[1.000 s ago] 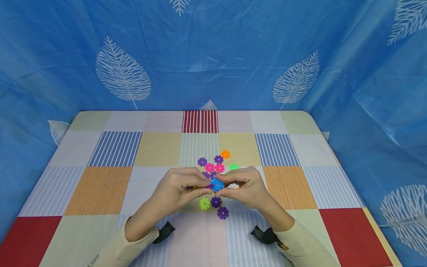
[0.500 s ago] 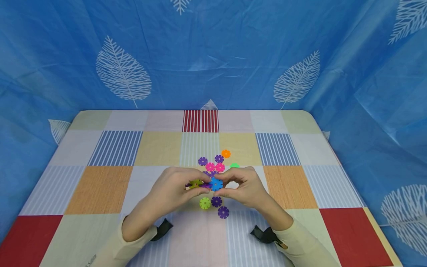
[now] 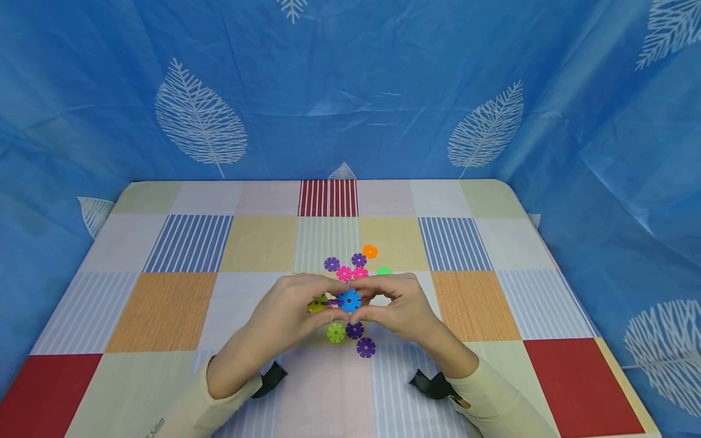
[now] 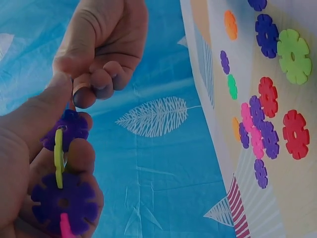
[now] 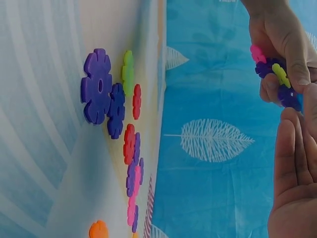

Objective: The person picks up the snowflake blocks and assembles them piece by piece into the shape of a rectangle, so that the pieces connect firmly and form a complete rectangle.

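Observation:
My left hand (image 3: 296, 307) holds a short chain of slotted snowflake discs, linked edge into edge. In the left wrist view the chain has a purple disc (image 4: 64, 201), a yellow-green disc (image 4: 58, 161) seen edge-on, and a pink disc (image 4: 66, 226) at the near end. A blue snowflake disc (image 3: 349, 300) is at the chain's other end, facing the head camera. My right hand (image 3: 402, 304) pinches this blue disc between thumb and forefinger. Both hands' fingertips meet around it, hiding part of its rim.
Loose snowflake discs lie on the patchwork tablecloth (image 3: 263, 243) under and beyond the hands. Among them are a light green disc (image 3: 336, 333), a purple disc (image 3: 366, 348), an orange disc (image 3: 370, 251) and red discs (image 4: 296, 134). A blue leaf-print curtain (image 3: 350, 91) hangs behind.
The blue disc has shifted slightly left, toward my left hand, and the hands' fingertips have come together. The chain has turned, with its yellow-green disc now more visible to the head camera.

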The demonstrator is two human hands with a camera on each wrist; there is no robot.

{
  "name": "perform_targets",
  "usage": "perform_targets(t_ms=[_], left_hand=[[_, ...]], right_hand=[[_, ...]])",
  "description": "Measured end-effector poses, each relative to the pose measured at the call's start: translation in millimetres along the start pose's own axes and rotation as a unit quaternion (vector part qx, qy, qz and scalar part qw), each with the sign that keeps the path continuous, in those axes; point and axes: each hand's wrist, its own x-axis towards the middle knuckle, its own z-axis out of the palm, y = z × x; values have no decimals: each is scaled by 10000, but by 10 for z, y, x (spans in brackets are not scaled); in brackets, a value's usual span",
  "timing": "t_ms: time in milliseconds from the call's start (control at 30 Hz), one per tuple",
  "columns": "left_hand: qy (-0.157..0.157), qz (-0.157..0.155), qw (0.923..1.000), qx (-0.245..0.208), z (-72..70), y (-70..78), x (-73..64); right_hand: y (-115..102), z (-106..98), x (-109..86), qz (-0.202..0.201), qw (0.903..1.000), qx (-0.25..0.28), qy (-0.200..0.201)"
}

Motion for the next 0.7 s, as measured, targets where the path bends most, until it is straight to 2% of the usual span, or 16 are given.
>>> perform_targets(t_ms=[133,200,300,400,467,533,633,700], left_hand=[[57,173,9998,103,-4,-17,5],[63,226,9997,106,-9,-17,9],[113,278,9995,31,-26,-13,14],[246,381,9990,-46,-50,-11,15],[350,477,9982,-99,-67,-12,13],[433,550,9975,-121,-82,-13,9],[498,628,9967,-121,-100,-10,8],[527,679,9963,-101,-106,-5,10]], right_hand=[[14,-63,3,-14,9999,104,-114],[12,-147,1,136,9995,222,-201],[5,-319,-10,687,9969,308,-248],[7,-491,-36,1453,9889,23,-326],[24,-577,-54,1943,9789,-319,-547],[48,-633,-69,2378,9644,-700,-922],[105,-656,-92,2888,9348,-1184,-1695],[154,-640,-113,3078,9137,-1434,-2234]])
